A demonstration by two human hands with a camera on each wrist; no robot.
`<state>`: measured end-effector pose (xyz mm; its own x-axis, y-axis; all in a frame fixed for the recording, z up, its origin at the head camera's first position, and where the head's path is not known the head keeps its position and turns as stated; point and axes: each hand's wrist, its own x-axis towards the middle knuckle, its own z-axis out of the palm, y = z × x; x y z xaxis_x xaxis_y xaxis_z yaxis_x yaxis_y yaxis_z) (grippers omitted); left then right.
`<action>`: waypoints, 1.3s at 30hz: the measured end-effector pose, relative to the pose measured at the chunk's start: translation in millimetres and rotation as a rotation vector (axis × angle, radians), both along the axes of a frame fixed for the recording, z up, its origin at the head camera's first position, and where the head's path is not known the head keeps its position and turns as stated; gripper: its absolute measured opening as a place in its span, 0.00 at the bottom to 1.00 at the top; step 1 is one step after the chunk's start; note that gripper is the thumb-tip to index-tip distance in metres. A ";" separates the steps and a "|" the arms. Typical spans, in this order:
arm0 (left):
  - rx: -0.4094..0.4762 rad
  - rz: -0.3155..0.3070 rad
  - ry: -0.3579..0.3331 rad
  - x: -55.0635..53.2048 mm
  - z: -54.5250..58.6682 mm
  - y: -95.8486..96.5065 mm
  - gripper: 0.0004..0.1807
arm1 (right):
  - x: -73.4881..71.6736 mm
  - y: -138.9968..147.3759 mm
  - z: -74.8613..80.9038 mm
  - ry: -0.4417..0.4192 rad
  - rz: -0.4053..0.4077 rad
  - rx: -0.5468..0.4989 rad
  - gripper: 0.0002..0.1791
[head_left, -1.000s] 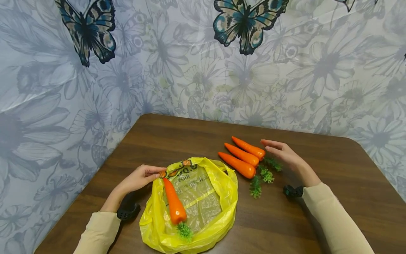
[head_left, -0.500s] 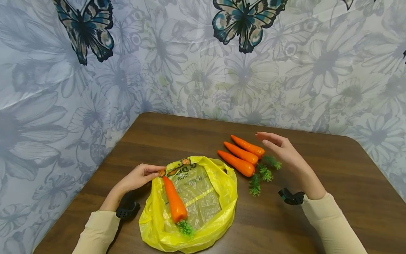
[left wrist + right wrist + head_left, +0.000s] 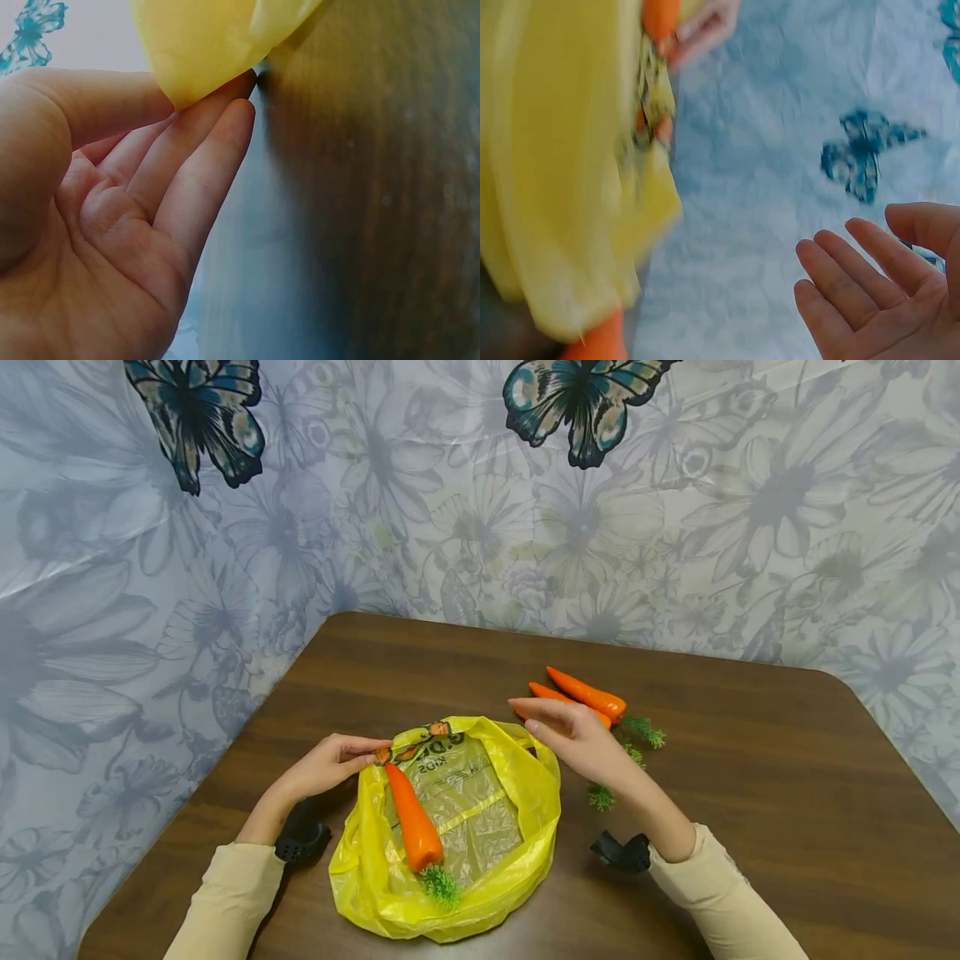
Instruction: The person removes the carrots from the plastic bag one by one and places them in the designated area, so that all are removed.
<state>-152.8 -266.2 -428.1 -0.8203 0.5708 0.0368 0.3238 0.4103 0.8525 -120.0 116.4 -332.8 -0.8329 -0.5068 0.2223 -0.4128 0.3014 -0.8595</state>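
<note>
A yellow plastic bag (image 3: 538, 827) lies on the table with its mouth spread wide. Its left rim is pinched between the thumb and fingers of my left hand (image 3: 330, 766); the left wrist view shows the yellow film (image 3: 206, 45) at those fingertips. Inside the bag, close to that hand, lies one orange carrot (image 3: 415, 827) with a green top. My right hand (image 3: 581, 739) is over the bag's right rim and partly hides the carrots beyond it, of which the farthest (image 3: 588, 692) shows best. In the right wrist view its fingers (image 3: 844, 289) are extended and hold nothing.
Green carrot tops (image 3: 642, 732) stick out to the right of the right hand. The brown wooden table (image 3: 780, 777) reaches back to a wall (image 3: 465, 527) with flower and butterfly print. A black band (image 3: 622, 852) sits on the right wrist.
My right hand has moved left and toward me, from beside the carrots to above the nearer ones at the bag's edge. My left hand keeps its pinch on the bag.
</note>
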 end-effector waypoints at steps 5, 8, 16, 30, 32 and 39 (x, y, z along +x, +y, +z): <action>-0.011 0.002 0.010 -0.7 3.7 -0.9 0.19 | 9.1 -33.1 -15.9 0.017 0.097 0.041 0.21; -0.012 0.000 0.016 -0.8 4.8 -0.1 0.19 | 16.2 -54.0 -28.2 -0.008 0.146 0.065 0.23; 0.003 -0.003 -0.003 0.6 3.1 1.4 0.19 | 40.9 -93.9 -51.9 -0.052 0.169 0.340 0.40; 0.018 -0.013 0.000 0.1 1.4 2.2 0.19 | 45.5 -111.7 -71.9 -0.007 0.316 0.476 0.50; 0.020 -0.014 0.001 0.4 1.4 2.4 0.19 | 45.6 -113.7 -73.2 -0.005 0.317 0.480 0.51; 0.031 -0.009 -0.014 0.2 1.5 4.0 0.19 | 45.8 -121.0 -72.4 0.010 0.281 0.497 0.53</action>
